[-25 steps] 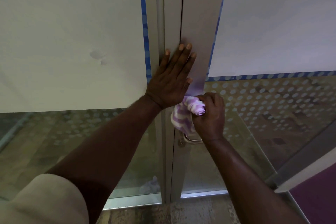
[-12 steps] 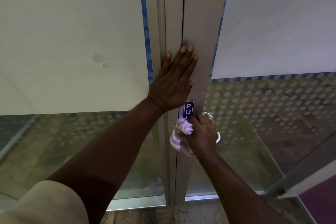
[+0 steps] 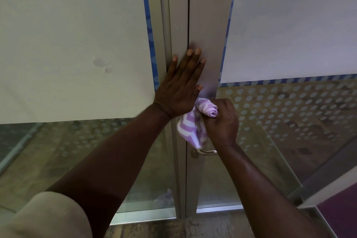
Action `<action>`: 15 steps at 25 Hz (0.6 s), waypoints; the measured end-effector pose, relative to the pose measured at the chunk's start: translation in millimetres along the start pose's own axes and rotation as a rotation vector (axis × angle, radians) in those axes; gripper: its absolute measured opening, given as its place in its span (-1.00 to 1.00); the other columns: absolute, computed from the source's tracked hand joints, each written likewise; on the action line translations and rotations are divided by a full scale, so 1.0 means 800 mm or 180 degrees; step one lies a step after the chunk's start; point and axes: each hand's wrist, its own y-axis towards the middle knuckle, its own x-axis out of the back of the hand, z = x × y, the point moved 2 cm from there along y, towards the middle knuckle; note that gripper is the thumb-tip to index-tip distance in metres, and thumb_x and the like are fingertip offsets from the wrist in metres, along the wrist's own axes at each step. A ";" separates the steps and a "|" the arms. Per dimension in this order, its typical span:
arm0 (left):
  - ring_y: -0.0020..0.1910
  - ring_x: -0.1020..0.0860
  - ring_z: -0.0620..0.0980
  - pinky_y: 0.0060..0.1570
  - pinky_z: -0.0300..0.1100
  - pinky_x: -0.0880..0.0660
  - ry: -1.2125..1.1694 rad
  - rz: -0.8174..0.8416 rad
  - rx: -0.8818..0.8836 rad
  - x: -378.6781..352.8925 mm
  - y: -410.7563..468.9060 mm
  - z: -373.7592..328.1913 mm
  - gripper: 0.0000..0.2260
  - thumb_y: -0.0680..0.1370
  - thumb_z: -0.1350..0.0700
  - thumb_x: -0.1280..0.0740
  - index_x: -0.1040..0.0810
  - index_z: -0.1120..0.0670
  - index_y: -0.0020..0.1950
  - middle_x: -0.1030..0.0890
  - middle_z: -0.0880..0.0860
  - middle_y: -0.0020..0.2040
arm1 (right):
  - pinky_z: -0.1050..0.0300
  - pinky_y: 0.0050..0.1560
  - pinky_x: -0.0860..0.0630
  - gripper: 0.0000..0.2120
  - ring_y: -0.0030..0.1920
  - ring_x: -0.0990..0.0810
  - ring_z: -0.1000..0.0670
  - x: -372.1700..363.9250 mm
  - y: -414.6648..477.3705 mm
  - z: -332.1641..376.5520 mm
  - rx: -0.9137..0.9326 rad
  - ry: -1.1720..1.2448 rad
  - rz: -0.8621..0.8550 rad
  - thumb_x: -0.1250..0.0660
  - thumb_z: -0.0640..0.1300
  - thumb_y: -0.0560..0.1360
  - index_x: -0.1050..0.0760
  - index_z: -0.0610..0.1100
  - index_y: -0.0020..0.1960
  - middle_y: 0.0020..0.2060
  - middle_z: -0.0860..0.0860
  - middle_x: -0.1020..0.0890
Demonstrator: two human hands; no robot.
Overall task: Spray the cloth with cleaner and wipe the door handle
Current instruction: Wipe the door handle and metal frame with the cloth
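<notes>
R grip (image 3: 222, 121) on cloth (image 3: 193, 127) at door handle (image 3: 207, 152); L grip (image 3: 179, 91) braces the door.
R grip: fingers curled tight round the bunched purple/white cloth, pressed vs. the handle's upper part. Only the handle's lower end + mount show, just below the cloth. L grip: flat, fingers straight, holding nothing, palm on the metal door stile (image 3: 208, 25) above. Best bet imo: wrap cloth right round the bar, run top to bottom incl. mounts, brace w/ L so the door doesn't swing.
</notes>
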 end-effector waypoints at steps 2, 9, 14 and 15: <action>0.57 -0.29 0.31 0.64 0.15 0.11 0.0009 -0.0021 -0.0004 0.001 0.001 -0.001 -0.44 0.66 0.08 -0.31 -0.29 0.29 0.59 -0.36 0.34 0.57 | -0.07 -0.22 -0.52 -0.84 -0.18 -0.59 -0.17 0.005 0.000 -0.013 -0.0153 0.0001 -0.0034 -0.33 -0.18 0.38 -0.61 -0.19 -0.07 -0.14 -0.11 -0.61; 0.59 -0.25 0.30 0.64 0.14 0.15 0.0003 -0.0001 -0.0003 -0.001 -0.001 -0.001 -0.45 0.69 0.04 -0.24 -0.23 0.27 0.61 -0.32 0.33 0.59 | -0.04 -0.20 -0.50 -0.91 -0.19 -0.58 -0.16 0.003 -0.054 -0.053 -0.0413 -0.0391 0.0601 -0.41 -0.22 0.35 -0.60 -0.14 -0.14 -0.18 -0.03 -0.60; 0.60 -0.21 0.28 0.63 0.14 0.16 -0.0005 0.0036 -0.0029 -0.004 0.000 0.002 -0.42 0.68 0.03 -0.23 -0.16 0.25 0.62 -0.32 0.33 0.59 | -0.05 -0.15 -0.51 -0.90 -0.16 -0.61 -0.18 -0.018 -0.074 -0.032 -0.0253 -0.0535 0.1107 -0.38 -0.12 0.37 -0.63 -0.12 -0.17 -0.17 -0.06 -0.64; 0.60 -0.21 0.28 0.63 0.14 0.15 -0.0003 0.0050 -0.0041 -0.004 0.000 0.001 -0.42 0.68 0.02 -0.23 -0.16 0.25 0.62 -0.32 0.33 0.59 | -0.08 -0.18 -0.52 -0.88 -0.18 -0.61 -0.20 -0.021 -0.077 -0.025 -0.0163 -0.0504 0.1115 -0.35 -0.10 0.38 -0.63 -0.13 -0.19 -0.19 -0.07 -0.64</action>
